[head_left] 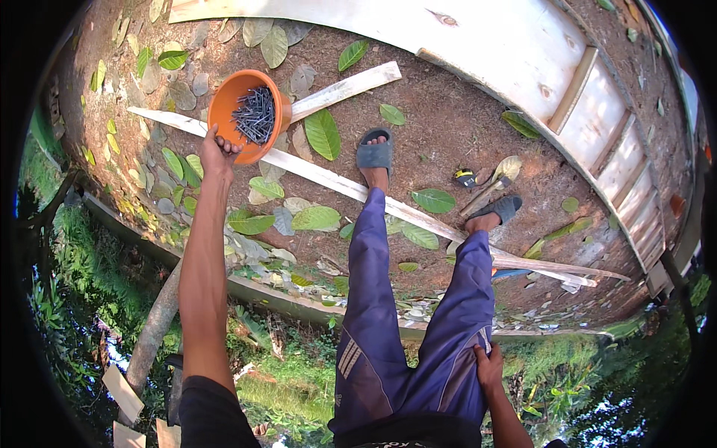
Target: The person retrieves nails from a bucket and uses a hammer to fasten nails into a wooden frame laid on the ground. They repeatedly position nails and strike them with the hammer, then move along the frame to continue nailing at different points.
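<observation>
Orange bowl (246, 112), bright against reddish-brown dirt (441, 127), and dark grey nails (255, 113) piled inside it. Trousers (418, 328) are deep blue-purple with pale stripes at the thigh. Grey sandals (375, 153) on both feet. Pale, nearly white planks (328, 179) crossing the ground, green leaves (322, 134) scattered with faded grey ones. A tape measure (465, 178), yellow and black.

Outdoor site, daylight. Bare dirt ground (441, 127) w/ fallen leaves (323, 134); pale plywood panel (515, 45) at top; vegetation (291, 388) along lower edge.
</observation>
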`<state>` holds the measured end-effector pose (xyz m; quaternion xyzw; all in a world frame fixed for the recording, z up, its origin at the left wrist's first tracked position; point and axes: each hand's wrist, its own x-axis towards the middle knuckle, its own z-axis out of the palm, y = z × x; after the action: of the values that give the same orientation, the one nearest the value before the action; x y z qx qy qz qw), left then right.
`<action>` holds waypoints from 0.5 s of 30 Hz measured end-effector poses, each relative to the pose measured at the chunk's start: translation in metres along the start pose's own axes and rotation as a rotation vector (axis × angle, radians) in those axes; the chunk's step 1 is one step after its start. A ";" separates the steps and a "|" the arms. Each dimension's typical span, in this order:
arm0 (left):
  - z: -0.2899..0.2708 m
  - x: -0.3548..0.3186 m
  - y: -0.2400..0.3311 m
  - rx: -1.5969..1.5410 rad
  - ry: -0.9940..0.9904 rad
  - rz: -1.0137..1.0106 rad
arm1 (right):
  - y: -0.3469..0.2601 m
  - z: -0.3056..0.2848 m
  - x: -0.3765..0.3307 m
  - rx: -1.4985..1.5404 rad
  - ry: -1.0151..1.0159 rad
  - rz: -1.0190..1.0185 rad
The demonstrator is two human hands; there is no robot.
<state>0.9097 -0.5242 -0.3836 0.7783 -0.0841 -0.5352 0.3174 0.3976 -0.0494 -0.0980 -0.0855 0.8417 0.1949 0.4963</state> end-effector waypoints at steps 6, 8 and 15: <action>0.051 -0.121 -0.024 0.380 -0.204 0.100 | 0.006 -0.008 0.006 -0.026 -0.058 0.028; 0.072 -0.141 -0.048 0.491 -0.300 0.163 | 0.009 -0.008 0.013 -0.048 -0.072 0.032; 0.176 -0.201 -0.155 0.827 -0.476 0.299 | 0.007 -0.001 0.095 0.054 -0.225 0.189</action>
<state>0.6385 -0.3797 -0.3573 0.6747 -0.4698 -0.5686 0.0276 0.3473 -0.0384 -0.1782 0.0298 0.7898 0.2262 0.5693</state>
